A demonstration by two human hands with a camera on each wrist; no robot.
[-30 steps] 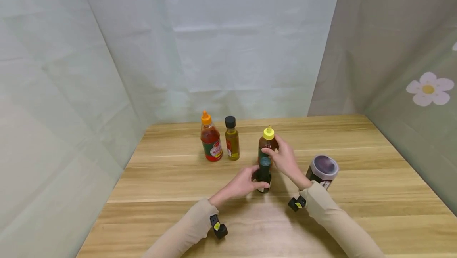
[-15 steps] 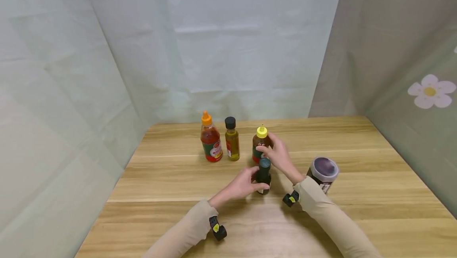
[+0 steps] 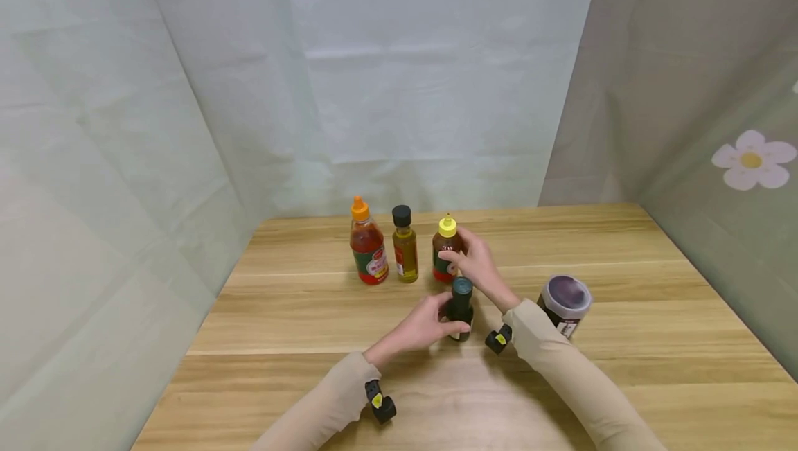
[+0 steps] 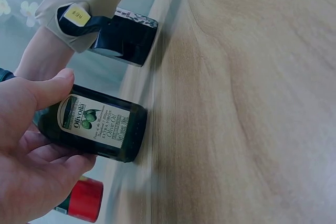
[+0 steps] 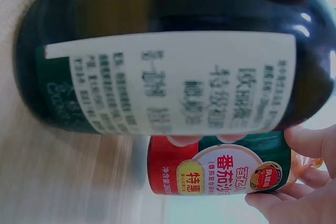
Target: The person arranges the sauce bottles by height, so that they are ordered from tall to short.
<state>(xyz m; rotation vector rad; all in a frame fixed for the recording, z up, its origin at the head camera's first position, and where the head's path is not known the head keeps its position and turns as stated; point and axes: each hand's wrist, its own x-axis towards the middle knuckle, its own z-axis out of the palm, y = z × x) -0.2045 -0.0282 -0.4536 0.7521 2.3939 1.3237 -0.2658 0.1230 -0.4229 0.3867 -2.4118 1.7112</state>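
My left hand (image 3: 424, 323) grips a dark green olive oil bottle (image 3: 460, 309), which stands upright near the middle of the table; its cream label shows in the left wrist view. Just behind it, my right hand (image 3: 479, 264) holds a ketchup squeeze bottle (image 3: 444, 246) with a yellow nozzle cap and a green and red label, thumb in front. In the right wrist view the back label of the olive oil bottle (image 5: 173, 82) fills the foreground, partly covering the ketchup bottle (image 5: 220, 166). To the ketchup's left stands a black-capped bottle of yellow oil (image 3: 406, 253).
An orange-capped red sauce bottle (image 3: 369, 250) stands at the far left of the row. A dark jar with a pale purple lid (image 3: 566, 295) is beside my right forearm. Fabric (image 3: 424, 91) hangs behind the wooden table (image 3: 280, 326).
My right hand has moved the ketchup bottle leftward, close to the yellow oil bottle. My left hand and the olive oil bottle have stayed in place.
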